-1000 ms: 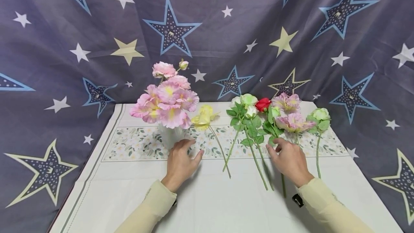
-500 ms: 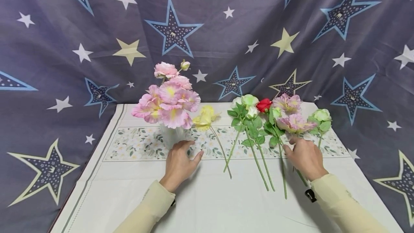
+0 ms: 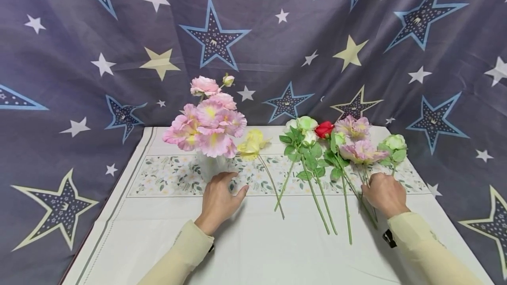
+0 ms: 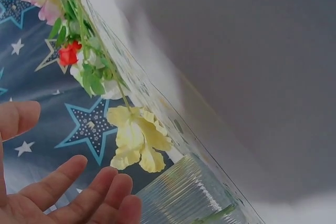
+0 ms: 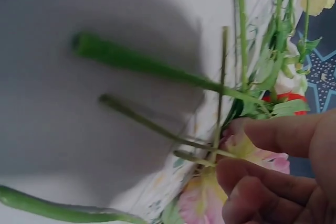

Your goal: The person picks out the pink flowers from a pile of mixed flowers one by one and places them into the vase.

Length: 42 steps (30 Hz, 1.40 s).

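Observation:
My left hand [image 3: 222, 199] is beside a clear ribbed glass vase [image 4: 194, 192], its fingers loosely extended and the thumb spread. Pink flowers [image 3: 211, 118] stand in the vase. To its right a yellow flower [image 3: 252, 144] lies on the cloth. Over the stems at the right is my right hand [image 3: 384, 192], with a gap between thumb and forefinger. In the right wrist view thin stems [image 5: 152, 124] of the pink-purple flowers [image 5: 202, 200] run right up to those fingertips. A thicker green stem [image 5: 142, 66] crosses above them.
White and green roses [image 3: 306, 123] and a red rose [image 3: 325, 129] lie left of the pink-purple flowers. A single green rose [image 3: 394, 142] lies farthest right. Everything sits on a white tablecloth [image 3: 277, 250] with a floral band, before a starry curtain [image 3: 261, 47].
My right hand has moved right, from near the rose stems to the pink-purple flowers' stems. The left hand stays by the vase. The head view has shifted slightly.

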### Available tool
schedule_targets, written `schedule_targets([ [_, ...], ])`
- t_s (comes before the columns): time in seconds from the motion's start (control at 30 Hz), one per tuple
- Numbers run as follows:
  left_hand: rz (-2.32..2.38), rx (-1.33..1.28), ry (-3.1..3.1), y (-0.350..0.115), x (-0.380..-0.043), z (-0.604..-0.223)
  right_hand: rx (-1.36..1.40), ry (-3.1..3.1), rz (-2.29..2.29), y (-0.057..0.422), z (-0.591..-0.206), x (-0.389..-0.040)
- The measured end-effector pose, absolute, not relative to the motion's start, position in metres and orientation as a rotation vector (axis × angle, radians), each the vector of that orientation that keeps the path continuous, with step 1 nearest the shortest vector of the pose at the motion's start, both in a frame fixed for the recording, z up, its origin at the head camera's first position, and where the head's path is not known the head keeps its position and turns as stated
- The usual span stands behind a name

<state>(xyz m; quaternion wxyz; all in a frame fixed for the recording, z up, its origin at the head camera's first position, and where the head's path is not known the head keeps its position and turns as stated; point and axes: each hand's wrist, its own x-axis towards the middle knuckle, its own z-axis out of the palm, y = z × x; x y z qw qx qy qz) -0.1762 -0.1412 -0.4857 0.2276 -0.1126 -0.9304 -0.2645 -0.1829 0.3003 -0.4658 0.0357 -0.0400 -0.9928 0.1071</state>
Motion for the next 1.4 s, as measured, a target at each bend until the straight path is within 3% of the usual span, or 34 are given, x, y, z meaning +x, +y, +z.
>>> schedule_targets([
  [0.8,-0.731,-0.308,-2.559,-0.140,-0.174,-0.488,-0.192,-3.165,0.327,0.309,-0.477,-0.180],
  [1.4,-0.734,-0.294,-2.572,-0.138,-0.174,-0.490,-0.080,-2.804,0.458,0.295,-0.474,-0.178],
])
